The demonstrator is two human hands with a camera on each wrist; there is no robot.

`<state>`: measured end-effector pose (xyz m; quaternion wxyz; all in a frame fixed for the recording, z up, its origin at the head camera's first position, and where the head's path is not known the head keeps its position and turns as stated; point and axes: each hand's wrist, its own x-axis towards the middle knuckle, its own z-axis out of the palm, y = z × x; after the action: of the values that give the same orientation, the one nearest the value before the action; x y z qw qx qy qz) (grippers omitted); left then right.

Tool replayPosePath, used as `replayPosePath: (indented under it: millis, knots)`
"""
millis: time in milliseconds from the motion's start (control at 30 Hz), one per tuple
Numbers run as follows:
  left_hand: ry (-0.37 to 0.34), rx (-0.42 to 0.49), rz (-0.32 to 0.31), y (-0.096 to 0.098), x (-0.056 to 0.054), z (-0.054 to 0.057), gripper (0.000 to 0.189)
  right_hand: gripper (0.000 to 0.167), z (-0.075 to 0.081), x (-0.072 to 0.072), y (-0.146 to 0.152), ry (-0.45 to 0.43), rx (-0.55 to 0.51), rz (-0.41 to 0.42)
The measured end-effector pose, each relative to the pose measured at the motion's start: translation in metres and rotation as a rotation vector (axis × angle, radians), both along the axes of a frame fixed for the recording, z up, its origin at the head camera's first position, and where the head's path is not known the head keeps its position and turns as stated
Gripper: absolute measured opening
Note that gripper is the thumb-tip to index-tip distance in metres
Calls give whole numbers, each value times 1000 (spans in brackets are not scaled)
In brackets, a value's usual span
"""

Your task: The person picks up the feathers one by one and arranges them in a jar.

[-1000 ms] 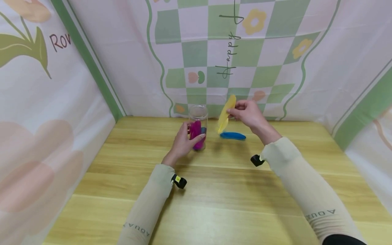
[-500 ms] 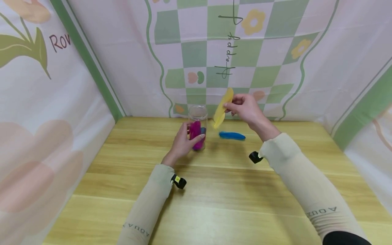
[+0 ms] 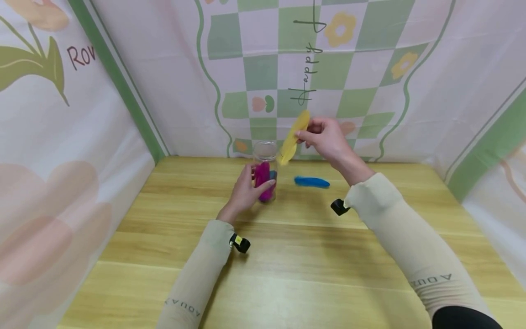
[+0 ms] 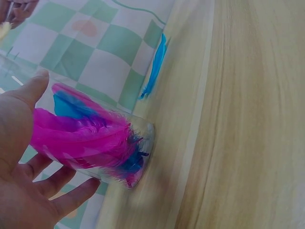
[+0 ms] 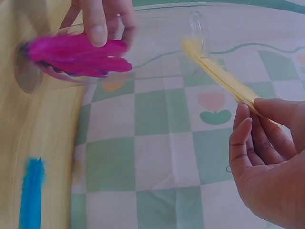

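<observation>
A clear jar (image 3: 265, 151) stands upright near the back of the table, holding magenta feathers (image 4: 86, 138) and some blue ones (image 4: 71, 106). My left hand (image 3: 243, 192) grips it low on its left side, thumb across the front. Between thumb and fingers, my right hand (image 3: 328, 139) pinches a yellow feather (image 3: 295, 139), raised above the table right of the jar. In the right wrist view the feather's lower tip lies close to the jar's mouth (image 5: 199, 36); whether they touch I cannot tell. Beneath the right hand, a blue feather (image 3: 312, 182) lies on the tabletop.
The wooden table (image 3: 263, 274) ends at a fabric backdrop (image 3: 263, 73) with green checks and flowers. Another fabric panel (image 3: 61, 151) borders the table on the left. A small black camera sits at each wrist.
My right hand has risen and moved left with the yellow feather, bringing its lower tip from over the blue feather toward the jar. My left hand and the jar have stayed put.
</observation>
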<state>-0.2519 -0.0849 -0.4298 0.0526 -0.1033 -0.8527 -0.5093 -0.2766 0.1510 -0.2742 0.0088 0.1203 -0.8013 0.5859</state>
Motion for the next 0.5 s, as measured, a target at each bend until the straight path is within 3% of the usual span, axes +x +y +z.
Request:
replayPosePath:
  millis: [500]
  knots:
    - [-10, 4, -8, 0, -1, 0, 69, 28, 9, 0, -6, 33, -55, -7]
